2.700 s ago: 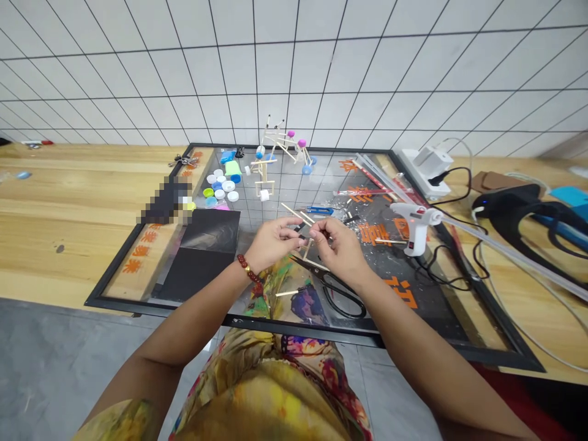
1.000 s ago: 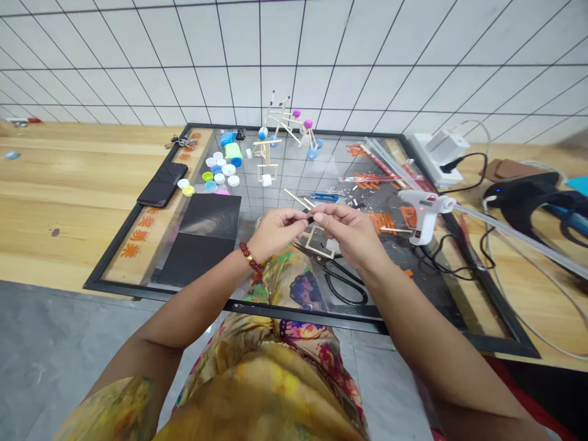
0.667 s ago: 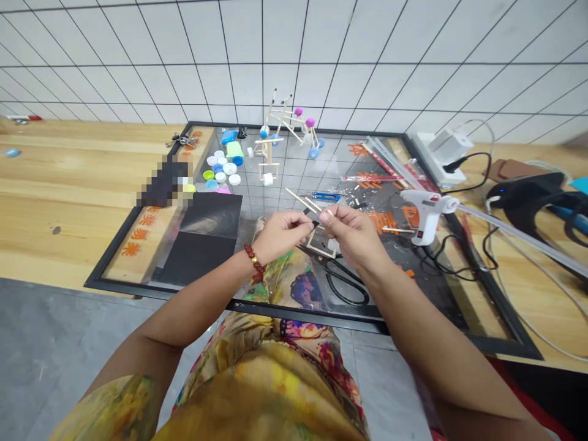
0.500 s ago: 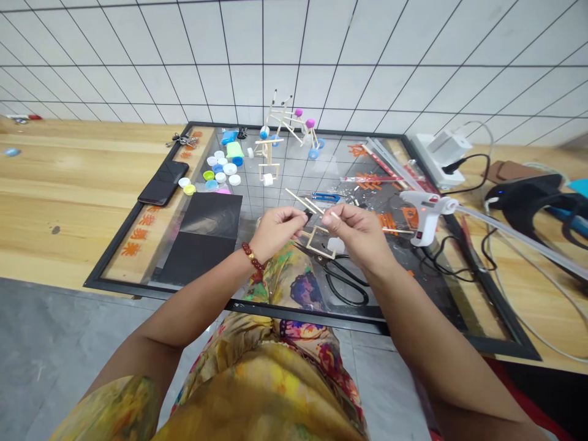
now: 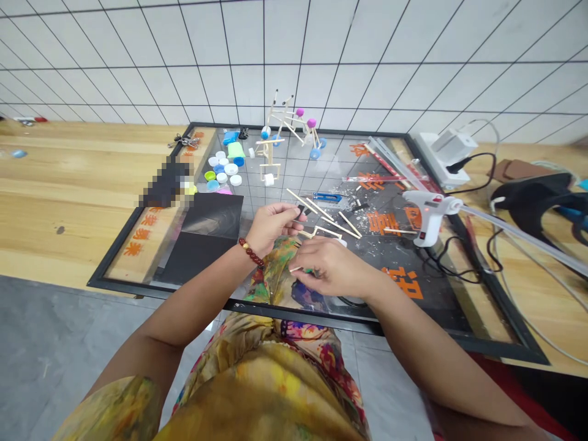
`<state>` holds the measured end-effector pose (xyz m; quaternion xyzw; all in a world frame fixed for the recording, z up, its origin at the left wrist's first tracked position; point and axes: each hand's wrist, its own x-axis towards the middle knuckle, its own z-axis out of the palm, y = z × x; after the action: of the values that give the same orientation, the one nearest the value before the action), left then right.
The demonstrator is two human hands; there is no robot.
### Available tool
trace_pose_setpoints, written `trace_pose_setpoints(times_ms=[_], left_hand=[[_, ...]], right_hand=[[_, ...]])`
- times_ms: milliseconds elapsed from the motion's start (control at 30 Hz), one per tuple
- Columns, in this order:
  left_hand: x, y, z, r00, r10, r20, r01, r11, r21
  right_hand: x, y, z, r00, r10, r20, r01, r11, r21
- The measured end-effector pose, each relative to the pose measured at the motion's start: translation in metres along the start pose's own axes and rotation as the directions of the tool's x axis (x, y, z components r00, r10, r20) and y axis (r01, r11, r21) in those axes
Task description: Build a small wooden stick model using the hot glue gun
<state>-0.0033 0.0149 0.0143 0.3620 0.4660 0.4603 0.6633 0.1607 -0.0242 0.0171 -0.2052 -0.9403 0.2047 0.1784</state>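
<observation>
My left hand (image 5: 272,228), a beaded bracelet at its wrist, pinches a small black piece (image 5: 302,210) between thumb and fingertips. Over the scissors (image 5: 353,301) hovers or rests my right hand (image 5: 328,266), its thumb and bent fingers apart; it hides most of them, and whether it touches them I cannot tell. A pale sliver shows at its fingertips, too small to name. Just beyond both hands lies a frame of thin wooden sticks (image 5: 327,231), partly covered by my right hand. Loose wooden sticks (image 5: 350,225) lie behind it, near a blue-handled tool (image 5: 327,197).
On the black-edged glass board (image 5: 151,269) are black sheets (image 5: 209,214), bottle caps (image 5: 236,180) and stick models (image 5: 270,153). A white glue gun (image 5: 429,214) stands at right, its cord trailing. A power strip (image 5: 438,162) lies behind it.
My right hand has moved down and left from the sticks to over the scissors, and the stick it held is out of its fingers. My left hand still pinches the black piece.
</observation>
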Motion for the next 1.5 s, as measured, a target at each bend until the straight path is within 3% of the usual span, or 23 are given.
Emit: trace_pose_setpoints(times_ms=[167,233,300,367,433,500,567,867,1033,1100,1200,1267,1433,1500], left_hand=[[0.003,-0.002,-0.003,0.999,-0.050,0.011,0.051,0.995,-0.086],[0.003,-0.001,-0.004,0.998,-0.065,0.020,0.067,0.988,-0.136],[0.004,0.000,-0.005,0.996,-0.082,0.019,0.084,0.978,-0.188],[0.003,0.000,-0.005,0.996,-0.091,0.026,0.094,0.973,-0.211],[0.002,0.000,-0.004,0.995,-0.085,0.051,0.093,0.979,-0.183],[0.000,-0.001,-0.003,0.993,-0.074,0.094,0.085,0.989,-0.117],[-0.002,-0.002,-0.001,0.989,-0.073,0.130,0.082,0.994,-0.066],[-0.003,-0.001,0.000,0.959,-0.147,0.241,0.169,0.983,-0.072],[-0.004,-0.006,0.002,0.985,-0.057,0.165,0.068,0.996,-0.061],[-0.003,-0.007,0.001,0.988,-0.052,0.142,0.066,0.994,-0.092],[0.000,-0.004,-0.002,0.995,-0.039,0.092,0.049,0.992,-0.113],[0.002,-0.001,-0.004,0.998,-0.001,0.063,0.010,0.991,-0.133],[0.004,0.005,-0.007,0.997,0.074,0.018,-0.070,0.986,-0.150],[0.004,0.007,-0.007,0.997,0.070,0.014,-0.067,0.987,-0.145]], right_hand=[[0.001,-0.001,0.003,0.998,-0.012,0.060,0.014,0.999,-0.031],[-0.001,0.002,0.003,0.999,0.041,-0.008,-0.042,0.998,-0.043],[-0.004,0.007,0.001,0.974,0.141,-0.178,-0.153,0.987,-0.051],[-0.005,0.012,0.000,0.887,0.270,-0.375,-0.288,0.958,0.008],[-0.005,0.016,0.000,0.759,0.405,-0.510,-0.382,0.911,0.154],[-0.003,0.021,0.000,0.656,0.516,-0.551,-0.407,0.856,0.318],[-0.001,0.025,0.000,0.610,0.580,-0.541,-0.399,0.814,0.422],[0.003,0.029,0.000,0.578,0.662,-0.478,-0.380,0.736,0.560],[0.005,0.029,-0.001,0.575,0.661,-0.482,-0.391,0.739,0.548],[0.002,0.033,-0.006,0.549,0.652,-0.523,-0.413,0.756,0.509],[-0.015,0.039,-0.020,0.439,0.640,-0.631,-0.510,0.755,0.411],[-0.035,0.037,-0.030,0.383,0.671,-0.636,-0.609,0.700,0.372],[-0.094,0.021,-0.049,0.233,0.804,-0.547,-0.872,0.421,0.248],[-0.115,0.024,-0.055,0.146,0.847,-0.511,-0.937,0.285,0.204]])
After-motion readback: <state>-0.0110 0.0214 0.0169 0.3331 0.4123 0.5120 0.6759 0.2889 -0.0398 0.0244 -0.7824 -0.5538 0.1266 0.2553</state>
